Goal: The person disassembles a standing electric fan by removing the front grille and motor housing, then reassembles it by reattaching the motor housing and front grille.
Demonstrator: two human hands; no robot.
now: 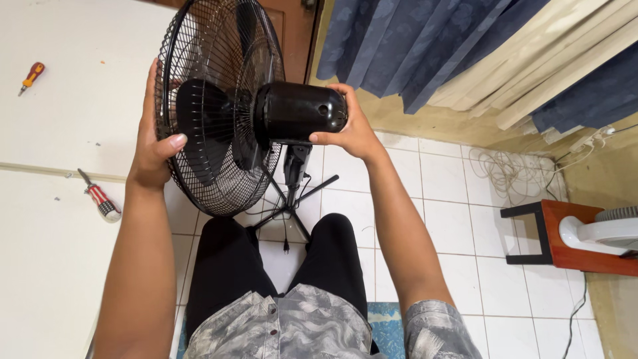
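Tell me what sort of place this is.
Likely a room in a home, used here for repair work: white floor tiles, blue curtains on the wall, and a black pedestal fan held by the left hand and right hand, with two screwdrivers nearby.

fan cage (212, 100) blocks the front; white tiled floor (458, 219) at right lies open.

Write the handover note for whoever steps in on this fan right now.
Left hand: grip on the rim of the black fan's wire guard.
Right hand: grip on the motor housing, at its rear.
The fan head is tilted, above its cross-shaped stand on the tiled floor.
Two screwdrivers lie on the white surface to the left, untouched.
Guard is on; nothing visibly removed.
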